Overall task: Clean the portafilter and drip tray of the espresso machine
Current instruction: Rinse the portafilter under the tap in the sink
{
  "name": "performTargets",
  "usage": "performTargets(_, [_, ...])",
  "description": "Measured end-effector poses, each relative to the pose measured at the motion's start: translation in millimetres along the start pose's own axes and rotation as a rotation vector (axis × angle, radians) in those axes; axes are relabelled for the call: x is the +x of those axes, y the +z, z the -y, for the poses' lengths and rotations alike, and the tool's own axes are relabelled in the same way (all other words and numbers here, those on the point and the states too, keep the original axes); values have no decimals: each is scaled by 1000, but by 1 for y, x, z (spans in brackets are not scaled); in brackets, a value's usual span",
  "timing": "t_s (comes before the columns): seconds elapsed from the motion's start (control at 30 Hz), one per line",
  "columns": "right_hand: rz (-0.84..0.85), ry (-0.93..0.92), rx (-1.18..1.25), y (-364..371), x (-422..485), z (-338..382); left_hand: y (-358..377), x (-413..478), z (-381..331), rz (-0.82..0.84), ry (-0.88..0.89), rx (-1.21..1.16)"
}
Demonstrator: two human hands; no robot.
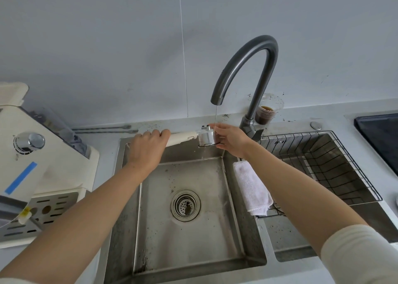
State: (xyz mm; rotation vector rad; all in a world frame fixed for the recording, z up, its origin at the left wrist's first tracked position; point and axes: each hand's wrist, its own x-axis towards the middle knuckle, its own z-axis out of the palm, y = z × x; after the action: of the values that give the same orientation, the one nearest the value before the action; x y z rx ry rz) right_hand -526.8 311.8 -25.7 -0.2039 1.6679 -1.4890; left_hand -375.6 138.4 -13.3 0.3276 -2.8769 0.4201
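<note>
Here we are over the sink (193, 240), and the portafilter (205, 137) is held level above the back of the left basin, right under the faucet (247, 68). The left hand (148, 148) is wrapped fully round the far end of the cream handle (182, 137), fingers curled over the top: a firm, closed grip, which looks to be there to carry the weight and set the angle. The right hand (230, 140) cups the metal head from the other side, fingers lightly curled round it, one fingertip up by the twin spouts, which point upward, so the head looks turned basket-down. I'd say that's so loosened grounds and rinse water drop straight into the basin. Only a thin thread of water (215, 115) comes down, landing where fingers meet steel, so this looks like a gentle rinse-and-rub rather than a blast. The basin is speckled with dark grounds around the drain strainer (185, 205). A white cloth (251, 189) is draped over the divider between the basins, close by the right forearm, handy for wiping. The drip tray (49, 208) sits in place at the foot of the espresso machine (43, 154) on the left counter, so that half of the job is not yet begun. Behind the faucet stands a plastic cup (267, 111) with brown dregs.
</note>
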Motion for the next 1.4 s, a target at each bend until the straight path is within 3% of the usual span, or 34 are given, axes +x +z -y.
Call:
performTargets(0.23, [-83,11,-45,2,5,4,8,-2,-9,441,-197,-328])
performTargets(0.4, [-96,12,-24,-1,1,6,11,-7,-22,738,-347,-936])
performTargets(0.5, [-107,1,-38,-3,1,6,9,-10,-30,822,-412,-1154])
performTargets(0.77, [-143,-45,-66,-7,-8,7,-1,-14,-47,900,-518,-1399])
performTargets(1.23, [-156,-2,-89,-16,-19,12,3,-19,-59,829,-510,-1418])
performTargets(1.4, [-263,137,-166,-36,-24,10,4,-18,-59,794,-495,-1422])
